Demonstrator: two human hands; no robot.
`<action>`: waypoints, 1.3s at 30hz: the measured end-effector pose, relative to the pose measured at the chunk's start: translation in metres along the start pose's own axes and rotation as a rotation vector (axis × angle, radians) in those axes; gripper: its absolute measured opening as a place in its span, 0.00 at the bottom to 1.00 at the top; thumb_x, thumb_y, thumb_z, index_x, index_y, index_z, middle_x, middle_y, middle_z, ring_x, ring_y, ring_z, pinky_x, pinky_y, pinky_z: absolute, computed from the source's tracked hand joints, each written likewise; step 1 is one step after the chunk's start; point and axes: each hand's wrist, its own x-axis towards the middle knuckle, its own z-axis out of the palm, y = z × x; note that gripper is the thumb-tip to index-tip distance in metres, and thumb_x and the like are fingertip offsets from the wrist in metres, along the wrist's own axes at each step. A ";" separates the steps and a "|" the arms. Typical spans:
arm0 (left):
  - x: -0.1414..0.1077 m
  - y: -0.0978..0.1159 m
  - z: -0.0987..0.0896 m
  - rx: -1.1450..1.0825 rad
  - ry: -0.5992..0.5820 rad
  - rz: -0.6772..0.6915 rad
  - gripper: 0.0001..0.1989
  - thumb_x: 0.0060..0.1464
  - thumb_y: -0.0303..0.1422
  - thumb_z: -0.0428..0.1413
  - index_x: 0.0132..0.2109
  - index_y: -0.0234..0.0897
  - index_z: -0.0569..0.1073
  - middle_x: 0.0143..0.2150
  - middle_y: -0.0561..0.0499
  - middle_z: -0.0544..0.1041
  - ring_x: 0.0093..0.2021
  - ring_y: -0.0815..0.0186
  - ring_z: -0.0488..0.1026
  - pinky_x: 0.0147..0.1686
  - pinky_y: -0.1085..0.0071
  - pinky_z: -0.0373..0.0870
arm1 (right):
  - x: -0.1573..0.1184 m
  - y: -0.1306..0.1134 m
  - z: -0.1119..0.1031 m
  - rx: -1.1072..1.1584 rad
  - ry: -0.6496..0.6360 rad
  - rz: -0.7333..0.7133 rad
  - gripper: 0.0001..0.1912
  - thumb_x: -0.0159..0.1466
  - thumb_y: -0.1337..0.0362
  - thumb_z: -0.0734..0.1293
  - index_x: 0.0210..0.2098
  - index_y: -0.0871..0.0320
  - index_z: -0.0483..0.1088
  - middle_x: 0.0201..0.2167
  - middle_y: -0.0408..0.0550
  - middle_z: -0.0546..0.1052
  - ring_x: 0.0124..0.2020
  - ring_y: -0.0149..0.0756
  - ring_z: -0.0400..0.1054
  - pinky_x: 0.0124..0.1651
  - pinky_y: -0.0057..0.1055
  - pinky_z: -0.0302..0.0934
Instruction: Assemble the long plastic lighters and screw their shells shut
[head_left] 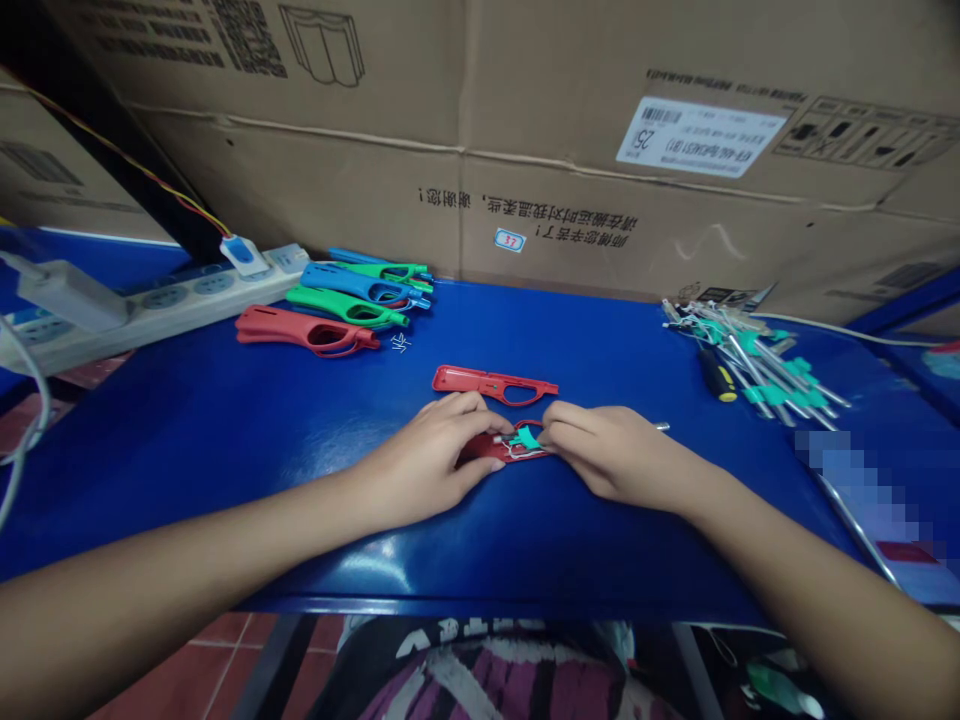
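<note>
Half of a red lighter casing (480, 452) lies on the table between my hands. A green trigger piece (523, 438) and thin white wires sit inside it. My left hand (431, 455) grips the casing's left end, with the thumb along the near side and the fingers over the far side. My right hand (615, 455) is closed at the casing's right end, its fingertips pinched around the lighter's metal rod. The rod's tip (661, 426) shows beyond that hand; the pinch itself is partly hidden. Just behind lies the other red casing half (491, 384), inner side up.
Red, green and blue lighter casings (307, 330) are stacked at back left, beside small screws (400, 343) and a power strip (180, 300). At right lie several metal rods with green triggers (772, 365) and a screwdriver (718, 375). A cardboard box (360, 190) stands behind.
</note>
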 end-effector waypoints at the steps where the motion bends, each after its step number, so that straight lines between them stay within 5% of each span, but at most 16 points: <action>1: 0.000 0.000 0.000 -0.007 0.003 0.005 0.13 0.62 0.29 0.59 0.53 0.39 0.73 0.48 0.47 0.74 0.54 0.56 0.71 0.56 0.56 0.68 | 0.000 0.000 0.000 0.016 0.007 0.000 0.12 0.72 0.70 0.54 0.42 0.60 0.69 0.40 0.48 0.73 0.28 0.32 0.61 0.30 0.30 0.52; 8: -0.002 -0.002 0.003 -0.003 0.034 0.033 0.18 0.61 0.29 0.59 0.58 0.40 0.69 0.55 0.45 0.74 0.57 0.56 0.71 0.58 0.55 0.68 | -0.002 0.001 -0.001 0.114 0.054 0.020 0.13 0.74 0.65 0.56 0.45 0.59 0.71 0.40 0.48 0.74 0.32 0.31 0.67 0.32 0.29 0.55; 18: -0.001 -0.006 0.005 0.003 0.024 0.082 0.21 0.63 0.29 0.56 0.62 0.39 0.69 0.52 0.45 0.74 0.54 0.58 0.70 0.56 0.56 0.68 | -0.003 0.002 -0.002 0.140 0.065 0.032 0.12 0.74 0.63 0.56 0.43 0.58 0.71 0.40 0.48 0.74 0.33 0.31 0.67 0.33 0.28 0.57; 25: 0.003 -0.002 0.009 -0.033 0.112 0.080 0.20 0.58 0.27 0.58 0.57 0.38 0.74 0.45 0.47 0.75 0.46 0.60 0.73 0.48 0.61 0.71 | -0.001 0.002 0.001 0.185 0.093 0.110 0.10 0.73 0.62 0.60 0.42 0.57 0.72 0.40 0.47 0.74 0.35 0.31 0.70 0.33 0.27 0.56; 29: 0.006 0.000 0.012 -0.062 0.154 0.034 0.12 0.64 0.33 0.56 0.51 0.37 0.78 0.40 0.49 0.76 0.38 0.64 0.73 0.40 0.66 0.70 | 0.001 0.001 0.001 0.229 0.092 0.135 0.08 0.73 0.61 0.61 0.42 0.56 0.70 0.40 0.46 0.74 0.36 0.32 0.70 0.33 0.27 0.57; 39: 0.010 0.003 0.014 -0.071 0.172 -0.029 0.07 0.62 0.35 0.59 0.41 0.36 0.79 0.36 0.52 0.76 0.35 0.67 0.72 0.36 0.70 0.66 | 0.004 -0.002 0.004 0.228 0.097 0.117 0.09 0.73 0.60 0.60 0.41 0.57 0.70 0.40 0.47 0.72 0.35 0.32 0.68 0.33 0.28 0.58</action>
